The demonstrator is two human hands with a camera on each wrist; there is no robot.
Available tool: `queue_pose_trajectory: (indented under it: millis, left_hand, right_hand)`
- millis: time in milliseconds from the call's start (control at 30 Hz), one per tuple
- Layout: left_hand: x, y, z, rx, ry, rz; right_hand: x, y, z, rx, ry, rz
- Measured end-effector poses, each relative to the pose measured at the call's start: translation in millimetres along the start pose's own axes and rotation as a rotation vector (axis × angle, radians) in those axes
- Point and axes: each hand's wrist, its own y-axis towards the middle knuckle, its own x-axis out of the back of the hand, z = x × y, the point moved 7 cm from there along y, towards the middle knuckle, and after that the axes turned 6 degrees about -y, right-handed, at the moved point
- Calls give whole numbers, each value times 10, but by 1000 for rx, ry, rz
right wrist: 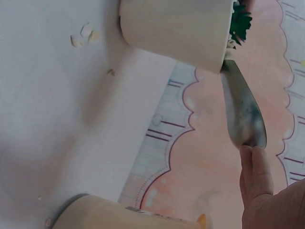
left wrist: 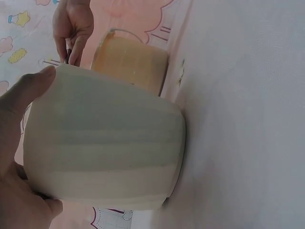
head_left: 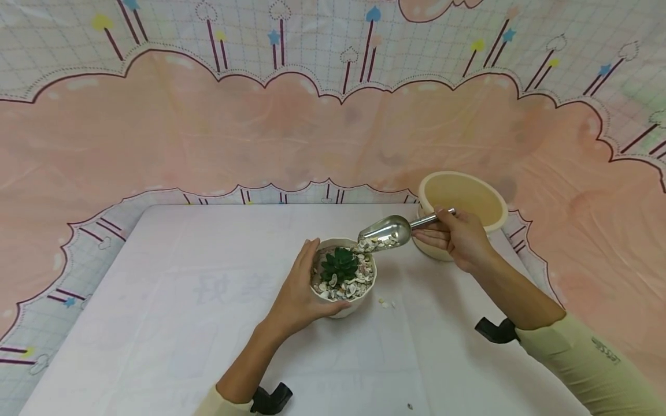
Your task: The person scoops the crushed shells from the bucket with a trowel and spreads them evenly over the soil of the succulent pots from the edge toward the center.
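A white pot (head_left: 350,310) stands on the table, holding a green succulent (head_left: 339,264) ringed by pale shell chips (head_left: 359,286). My left hand (head_left: 296,297) grips the pot from its left, thumb at the near side and fingers along the far rim. In my right hand (head_left: 465,240) is the handle of a metal scoop (head_left: 396,227). The scoop tilts down to the left, its lip at the pot's right rim, with shell chips near its mouth. From the right wrist view, the scoop's underside (right wrist: 244,109) meets the rim beside the green leaves (right wrist: 240,23).
Behind the right hand stands a cream bucket (head_left: 430,252) near the table's far right corner. Several loose chips (head_left: 385,303) lie on the white table (head_left: 177,323) right of the pot. A small dark bit (head_left: 410,406) is near the front edge. Patterned cloth (head_left: 260,133) hangs behind.
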Motion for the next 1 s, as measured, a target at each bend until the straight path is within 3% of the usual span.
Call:
queue_pose_trajectory:
  millis: [300, 500, 633, 1000]
  left_hand:
    - [-85, -95, -113, 29, 50, -165]
    - [-113, -98, -137, -7, 133, -222]
    - [-78, -72, -93, -32, 121, -191]
    - [49, 13, 27, -28, 28, -5]
  right_hand:
    - [-17, 9, 1, -1, 0, -8]
    - [-31, 17, 10, -2, -6, -11]
    - [-29, 21, 15, 2, 0, -11]
    - [-19, 24, 18, -4, 10, -15]
